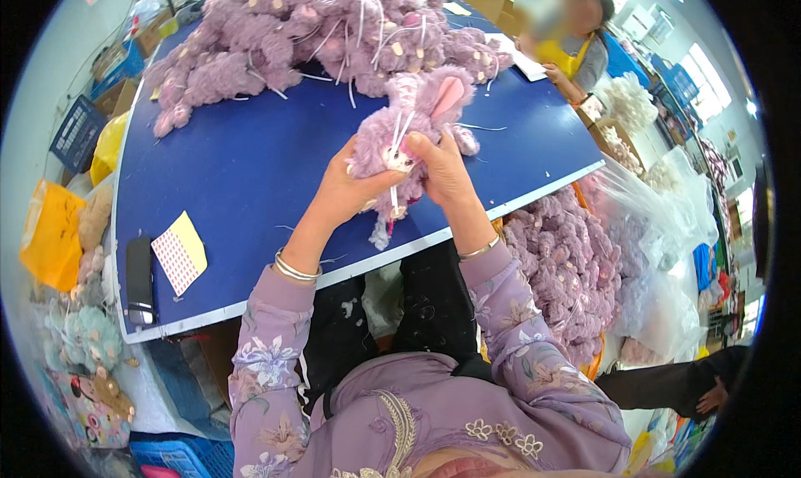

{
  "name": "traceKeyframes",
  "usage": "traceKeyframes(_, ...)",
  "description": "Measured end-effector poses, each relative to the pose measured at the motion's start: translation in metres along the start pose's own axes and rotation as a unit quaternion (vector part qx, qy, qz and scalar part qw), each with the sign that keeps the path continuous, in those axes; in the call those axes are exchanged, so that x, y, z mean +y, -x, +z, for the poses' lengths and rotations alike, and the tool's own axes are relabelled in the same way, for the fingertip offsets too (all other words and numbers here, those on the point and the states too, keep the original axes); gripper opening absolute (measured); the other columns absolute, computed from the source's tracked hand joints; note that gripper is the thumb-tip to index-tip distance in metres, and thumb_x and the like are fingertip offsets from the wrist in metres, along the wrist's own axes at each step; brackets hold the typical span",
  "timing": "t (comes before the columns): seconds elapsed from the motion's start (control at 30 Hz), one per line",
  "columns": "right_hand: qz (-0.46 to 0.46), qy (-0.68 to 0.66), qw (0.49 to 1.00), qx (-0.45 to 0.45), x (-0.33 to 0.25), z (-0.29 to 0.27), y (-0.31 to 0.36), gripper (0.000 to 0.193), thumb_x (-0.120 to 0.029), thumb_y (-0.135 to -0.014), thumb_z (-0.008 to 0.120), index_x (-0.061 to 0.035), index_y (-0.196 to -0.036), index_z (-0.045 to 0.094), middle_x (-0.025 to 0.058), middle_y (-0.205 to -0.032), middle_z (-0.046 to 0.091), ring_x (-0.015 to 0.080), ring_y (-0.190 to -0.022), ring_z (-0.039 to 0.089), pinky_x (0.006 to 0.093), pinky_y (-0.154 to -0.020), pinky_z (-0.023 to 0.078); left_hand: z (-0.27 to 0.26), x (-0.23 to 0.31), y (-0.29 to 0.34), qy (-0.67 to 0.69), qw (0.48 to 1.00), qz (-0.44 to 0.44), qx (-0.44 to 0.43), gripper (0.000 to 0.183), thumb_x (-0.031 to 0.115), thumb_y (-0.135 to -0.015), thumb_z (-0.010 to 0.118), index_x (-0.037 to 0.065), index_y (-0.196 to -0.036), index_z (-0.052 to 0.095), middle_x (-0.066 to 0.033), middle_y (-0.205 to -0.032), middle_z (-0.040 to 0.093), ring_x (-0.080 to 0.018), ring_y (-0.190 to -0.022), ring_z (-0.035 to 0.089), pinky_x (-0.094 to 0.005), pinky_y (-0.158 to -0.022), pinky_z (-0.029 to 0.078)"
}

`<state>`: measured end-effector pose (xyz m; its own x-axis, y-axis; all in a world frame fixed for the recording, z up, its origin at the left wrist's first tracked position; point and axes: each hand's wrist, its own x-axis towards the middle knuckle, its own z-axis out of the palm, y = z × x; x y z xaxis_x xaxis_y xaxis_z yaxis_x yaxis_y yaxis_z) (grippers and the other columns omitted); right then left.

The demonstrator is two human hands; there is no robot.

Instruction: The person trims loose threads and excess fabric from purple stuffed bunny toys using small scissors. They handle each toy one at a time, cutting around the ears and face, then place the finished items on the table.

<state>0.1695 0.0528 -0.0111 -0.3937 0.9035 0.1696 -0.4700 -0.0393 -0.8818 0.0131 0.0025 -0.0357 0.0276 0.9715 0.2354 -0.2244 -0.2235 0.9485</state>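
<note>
Above the front edge of the blue table, both my hands grip a fluffy purple plush bunny. My left hand wraps its left side, with the thumb lying across near its pale face. On the other side my right hand holds it, thumb pressed next to the face. One ear with a pink lining sticks up to the right. White ribbon strips hang over its front, and a tuft of fluff dangles below. The fingers behind the toy are hidden.
A large heap of similar purple plush toys covers the table's far side. A sticker sheet and a black case-like object lie at left. More purple plush fills a container at right. A person in a yellow apron sits far right.
</note>
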Motion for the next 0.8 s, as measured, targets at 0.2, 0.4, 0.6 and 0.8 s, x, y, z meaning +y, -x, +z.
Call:
traceKeyframes(0.2, 0.006, -0.011, 0.998, 0.065, 0.015, 0.003, -0.001, 0.049, -0.028, -0.087, 0.068, 0.0013, -0.123, 0.053, 0.0071, -0.109, 0.062, 0.0156, -0.096, 0.061, 0.033, -0.085, 0.05, 0.002, 0.001, 0.0, 0.008, 0.998, 0.035, 0.046, 0.064, 0.008, -0.076, 0.08, 0.001, -0.131, 0.048, -0.0074, -0.119, 0.06, -0.0126, -0.106, 0.058, -0.0295, -0.092, 0.048)
traceKeyframes(0.4, -0.029, 0.218, 0.975, 0.011, 0.017, 0.0, 0.009, 0.049, -0.02, -0.079, 0.076, 0.0027, -0.118, 0.058, 0.0077, -0.108, 0.064, 0.0133, -0.093, 0.06, 0.0288, -0.084, 0.049, -0.007, -0.009, -0.002, -0.041, 0.996, 0.07, 0.046, 0.06, 0.012, -0.082, 0.074, 0.0, -0.133, 0.045, -0.0086, -0.119, 0.06, -0.0142, -0.109, 0.057, -0.0317, -0.094, 0.047)
traceKeyframes(0.6, -0.035, 0.23, 0.972, 0.017, 0.009, -0.007, 0.014, 0.035, -0.013, -0.085, 0.071, 0.003, -0.114, 0.061, 0.0058, -0.103, 0.066, 0.0105, -0.092, 0.06, 0.0262, -0.082, 0.049, -0.011, -0.011, -0.001, 0.047, 0.998, 0.035, -0.014, 0.057, 0.003, -0.086, 0.068, 0.0, -0.137, 0.042, -0.0075, -0.125, 0.058, -0.0148, -0.112, 0.055, -0.0318, -0.097, 0.045)
traceKeyframes(0.8, -0.036, 0.227, 0.973, 0.024, 0.013, -0.016, 0.024, 0.02, -0.007, -0.088, 0.066, 0.0025, -0.105, 0.063, 0.0006, -0.082, 0.065, 0.0046, -0.06, 0.056, 0.0216, -0.051, 0.046, -0.01, -0.01, 0.003, 0.017, 0.998, 0.061, -0.013, 0.07, 0.001, -0.084, 0.065, 0.001, -0.145, 0.031, -0.0094, -0.133, 0.05, -0.0163, -0.122, 0.049, -0.0327, -0.104, 0.04)
